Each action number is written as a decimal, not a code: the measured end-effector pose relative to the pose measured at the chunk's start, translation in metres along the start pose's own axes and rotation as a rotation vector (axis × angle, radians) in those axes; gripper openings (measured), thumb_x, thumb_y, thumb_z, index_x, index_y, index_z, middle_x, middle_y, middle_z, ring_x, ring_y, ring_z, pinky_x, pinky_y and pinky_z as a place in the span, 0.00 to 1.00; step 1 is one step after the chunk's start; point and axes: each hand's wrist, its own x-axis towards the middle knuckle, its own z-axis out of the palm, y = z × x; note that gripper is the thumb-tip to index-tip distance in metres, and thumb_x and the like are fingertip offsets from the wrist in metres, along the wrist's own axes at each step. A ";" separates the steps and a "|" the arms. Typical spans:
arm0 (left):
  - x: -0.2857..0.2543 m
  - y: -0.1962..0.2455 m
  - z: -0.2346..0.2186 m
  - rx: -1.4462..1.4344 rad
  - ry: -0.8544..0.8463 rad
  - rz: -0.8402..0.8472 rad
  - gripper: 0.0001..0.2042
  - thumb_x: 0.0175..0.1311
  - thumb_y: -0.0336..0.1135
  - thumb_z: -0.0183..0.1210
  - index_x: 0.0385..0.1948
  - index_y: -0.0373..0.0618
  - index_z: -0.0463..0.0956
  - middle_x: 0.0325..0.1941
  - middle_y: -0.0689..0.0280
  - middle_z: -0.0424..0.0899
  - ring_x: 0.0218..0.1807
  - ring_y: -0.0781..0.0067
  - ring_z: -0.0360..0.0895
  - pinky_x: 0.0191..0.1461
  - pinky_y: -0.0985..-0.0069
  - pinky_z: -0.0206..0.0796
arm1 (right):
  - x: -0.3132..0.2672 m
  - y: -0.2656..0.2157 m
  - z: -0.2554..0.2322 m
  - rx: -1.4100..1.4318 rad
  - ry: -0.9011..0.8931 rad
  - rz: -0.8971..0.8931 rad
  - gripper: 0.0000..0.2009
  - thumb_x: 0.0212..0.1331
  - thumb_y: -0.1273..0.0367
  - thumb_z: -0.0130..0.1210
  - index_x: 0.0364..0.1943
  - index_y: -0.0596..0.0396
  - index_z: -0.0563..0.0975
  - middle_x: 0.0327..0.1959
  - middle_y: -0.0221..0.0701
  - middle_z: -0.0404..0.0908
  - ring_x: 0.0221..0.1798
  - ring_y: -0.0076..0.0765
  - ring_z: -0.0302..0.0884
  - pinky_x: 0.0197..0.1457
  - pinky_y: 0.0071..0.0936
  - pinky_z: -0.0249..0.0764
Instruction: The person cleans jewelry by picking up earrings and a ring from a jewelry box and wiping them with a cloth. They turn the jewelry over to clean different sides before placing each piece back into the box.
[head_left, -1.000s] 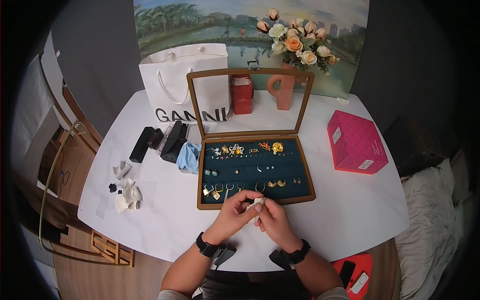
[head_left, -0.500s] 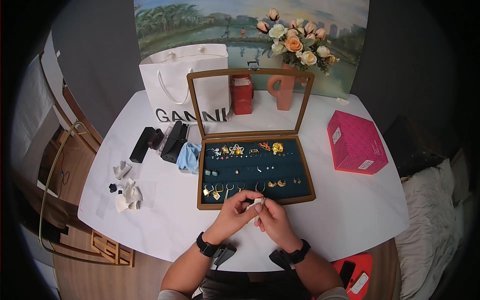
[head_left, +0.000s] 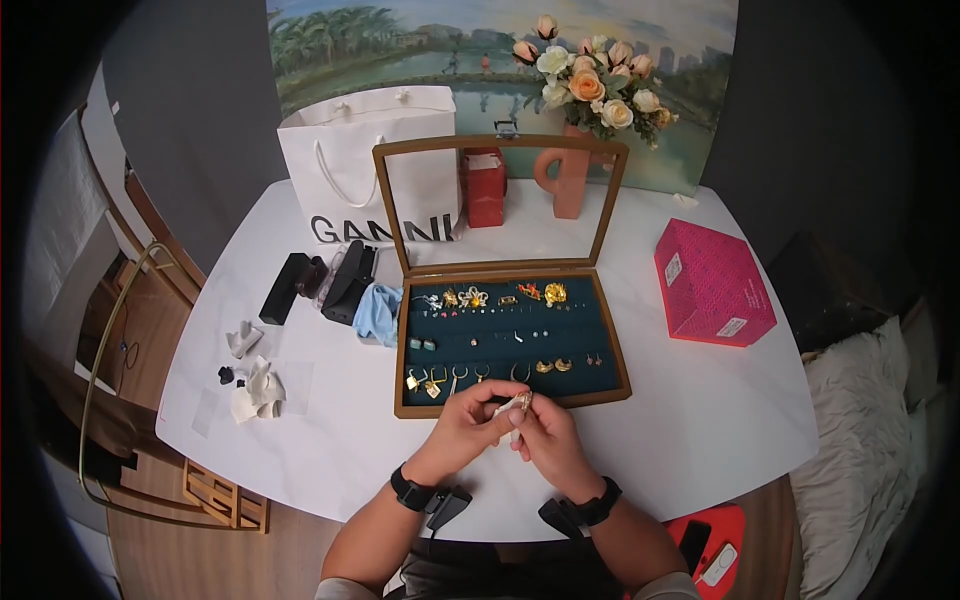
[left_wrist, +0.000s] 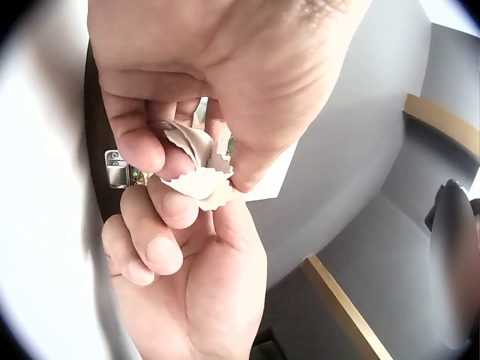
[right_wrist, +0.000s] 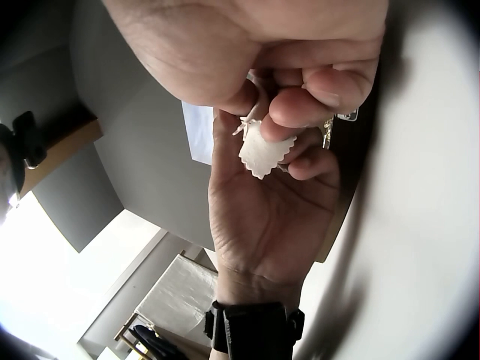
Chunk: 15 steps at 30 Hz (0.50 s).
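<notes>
Both hands meet just in front of the jewellery box, over its front edge in the head view. Between them is a small cream cloth with zigzag-cut edges, bunched and folded. My left hand pinches it between thumb and fingers. From the other side, my right hand grips the cloth too, its fingertips pressed close to the left ones. A small shiny bit shows at the cloth's upper end; I cannot tell what piece it is. Rows of earrings, rings and brooches sit in the box's dark green lining.
The box's glass lid stands raised. Left lie a crumpled cream cloth, a blue cloth and black cases. A white paper bag and a flower vase stand behind; a pink box is at right.
Both hands stay in the same place. The cloth between the fingers has shifted slightly, and more of a shiny bit shows at its upper end.
</notes>
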 end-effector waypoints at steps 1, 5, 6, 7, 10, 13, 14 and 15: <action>0.000 0.000 0.001 -0.023 -0.004 0.008 0.17 0.74 0.30 0.63 0.62 0.39 0.76 0.52 0.67 0.85 0.49 0.79 0.81 0.51 0.78 0.76 | 0.000 0.000 0.000 0.003 0.000 -0.006 0.10 0.78 0.64 0.54 0.50 0.56 0.78 0.33 0.20 0.77 0.30 0.10 0.73 0.26 0.13 0.68; 0.001 0.001 0.002 -0.073 -0.015 0.017 0.18 0.73 0.32 0.64 0.62 0.39 0.76 0.53 0.67 0.85 0.52 0.79 0.80 0.55 0.77 0.75 | -0.001 -0.005 -0.002 0.029 -0.027 0.010 0.10 0.77 0.64 0.54 0.50 0.56 0.78 0.33 0.20 0.77 0.30 0.10 0.73 0.26 0.13 0.68; 0.000 0.001 0.002 -0.073 -0.017 0.012 0.19 0.73 0.32 0.65 0.62 0.39 0.76 0.53 0.67 0.85 0.52 0.79 0.80 0.55 0.76 0.75 | -0.001 -0.005 -0.003 0.042 -0.037 0.014 0.10 0.77 0.64 0.54 0.50 0.57 0.78 0.33 0.20 0.77 0.30 0.10 0.73 0.26 0.13 0.68; 0.000 0.000 0.001 -0.059 -0.012 0.006 0.19 0.72 0.33 0.66 0.61 0.39 0.76 0.53 0.68 0.84 0.52 0.79 0.80 0.56 0.77 0.75 | 0.000 -0.005 -0.004 0.054 -0.044 0.016 0.11 0.77 0.64 0.54 0.50 0.57 0.78 0.33 0.20 0.77 0.30 0.10 0.73 0.26 0.13 0.68; 0.001 -0.002 0.000 0.018 0.015 -0.012 0.19 0.71 0.34 0.66 0.61 0.40 0.76 0.53 0.67 0.84 0.52 0.78 0.81 0.56 0.76 0.75 | -0.001 -0.008 -0.005 0.103 -0.064 0.057 0.10 0.77 0.64 0.54 0.50 0.57 0.79 0.31 0.19 0.77 0.29 0.10 0.72 0.27 0.13 0.68; 0.000 0.002 0.000 -0.007 -0.022 -0.014 0.21 0.71 0.34 0.67 0.61 0.39 0.75 0.54 0.65 0.84 0.51 0.76 0.82 0.56 0.75 0.76 | 0.000 -0.006 -0.006 0.055 -0.048 0.055 0.10 0.77 0.65 0.53 0.50 0.57 0.79 0.30 0.19 0.76 0.29 0.11 0.72 0.28 0.14 0.68; 0.000 0.003 -0.001 -0.008 -0.034 -0.006 0.21 0.70 0.34 0.67 0.61 0.39 0.75 0.54 0.64 0.84 0.51 0.75 0.83 0.56 0.75 0.76 | 0.000 -0.003 -0.006 0.038 -0.036 0.034 0.10 0.77 0.65 0.53 0.50 0.57 0.79 0.29 0.19 0.76 0.28 0.11 0.71 0.28 0.14 0.67; 0.000 0.003 -0.002 -0.007 -0.036 -0.009 0.21 0.70 0.34 0.67 0.62 0.39 0.74 0.54 0.64 0.84 0.51 0.75 0.83 0.56 0.75 0.77 | 0.001 0.000 -0.006 0.021 -0.025 0.011 0.10 0.78 0.66 0.53 0.50 0.57 0.79 0.29 0.19 0.76 0.28 0.11 0.71 0.28 0.14 0.67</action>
